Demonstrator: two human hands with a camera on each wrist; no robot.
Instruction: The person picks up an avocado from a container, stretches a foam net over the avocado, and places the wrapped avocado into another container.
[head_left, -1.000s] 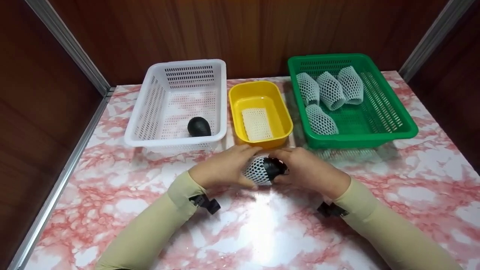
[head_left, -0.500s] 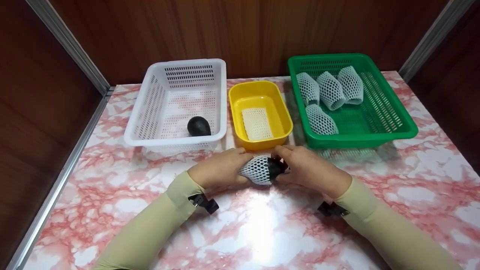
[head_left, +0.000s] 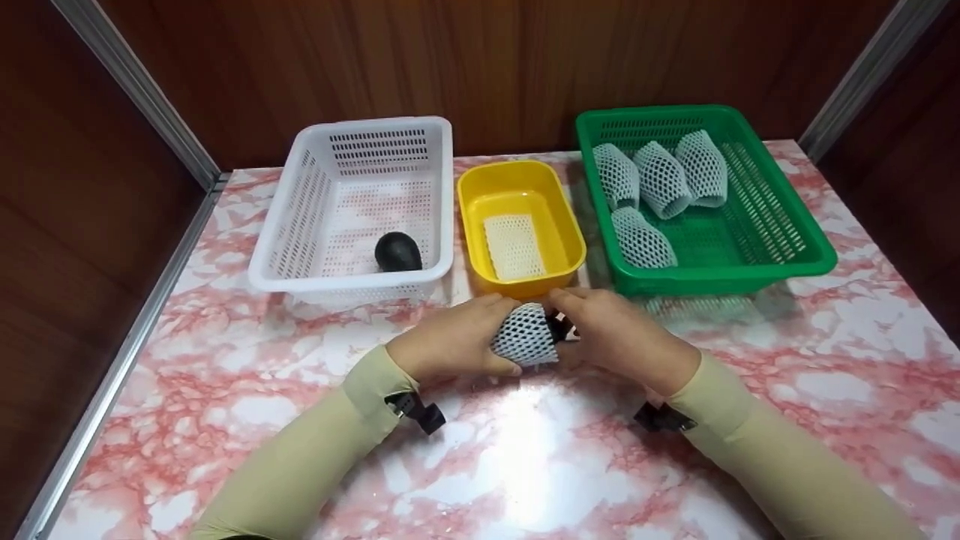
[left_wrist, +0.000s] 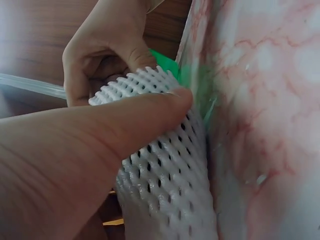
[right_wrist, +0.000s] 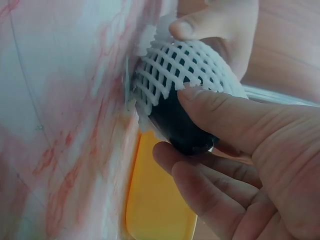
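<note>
A white foam net sleeve (head_left: 526,336) covers most of a dark avocado (right_wrist: 176,122), low over the table in front of the yellow bin. My left hand (head_left: 459,339) grips the sleeve from the left, its thumb lying along the mesh in the left wrist view. From the right, my right hand (head_left: 621,339) holds the avocado's bare end, the thumb at the sleeve's edge and fingers (right_wrist: 207,192) curled beneath. Only this dark end pokes out of the net. Inside the white basket (head_left: 351,283) lies one more bare avocado (head_left: 397,253).
The yellow bin (head_left: 566,244) between the baskets contains flat foam nets (head_left: 514,246). At the right stands a green basket (head_left: 780,266) with several net-covered pieces (head_left: 661,178) on its left side. A wooden panel (head_left: 510,67) closes off the table's back.
The sleeve now reaches further right over the avocado, so less of the dark end shows. My left hand has shifted slightly right with its thumb over the mesh; the right hand stays nearly in place.
</note>
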